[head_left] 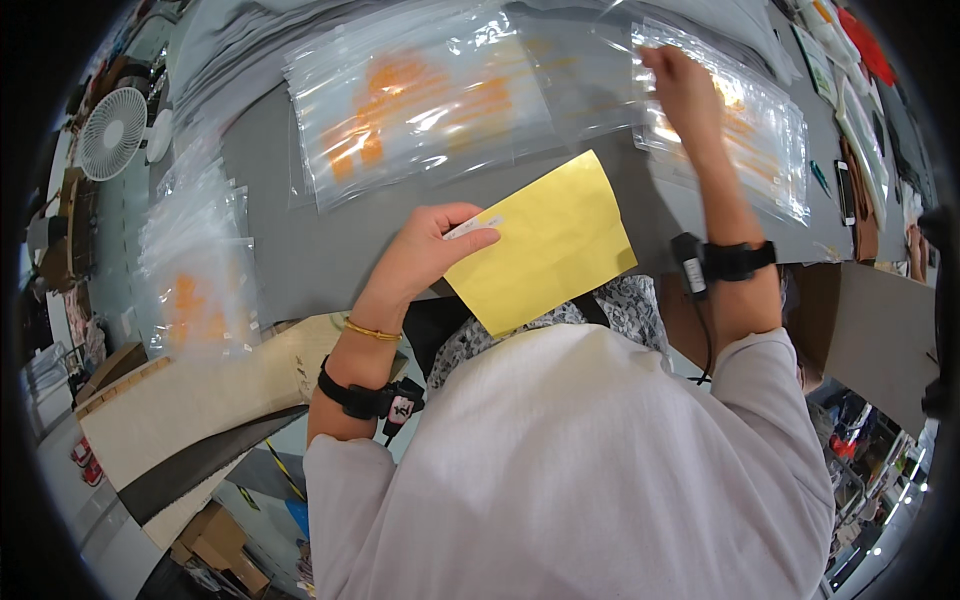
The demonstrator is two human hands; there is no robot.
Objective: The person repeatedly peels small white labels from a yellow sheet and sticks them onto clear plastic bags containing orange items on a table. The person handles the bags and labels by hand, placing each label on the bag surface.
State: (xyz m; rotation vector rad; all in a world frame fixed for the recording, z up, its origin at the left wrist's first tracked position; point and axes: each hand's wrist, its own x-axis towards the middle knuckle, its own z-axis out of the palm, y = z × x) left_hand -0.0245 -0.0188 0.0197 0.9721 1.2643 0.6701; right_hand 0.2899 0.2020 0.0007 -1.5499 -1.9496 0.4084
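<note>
My left hand (440, 240) grips the left edge of a yellow paper sheet (545, 245), thumb on top, tilted above the near edge of the table. A small white label strip (475, 228) lies at that corner, partly under the thumb. Farther off to the right, my right hand (685, 95) is closed, its fingertips pinching the edge of a clear plastic bag (605, 85). Beneath that hand rests a stack of clear bags with orange print (770, 150). Another pile of printed clear bags (410, 110) spreads across the far middle of the grey table (300, 255).
More clear bags (195, 290) hang over the table's left edge. Folded grey cloth (240, 50) lies at the back. A white fan (115, 133) stands at far left. A teal pen (820, 178) and a dark slim object (845, 192) sit at right, above an open cardboard box (880, 320).
</note>
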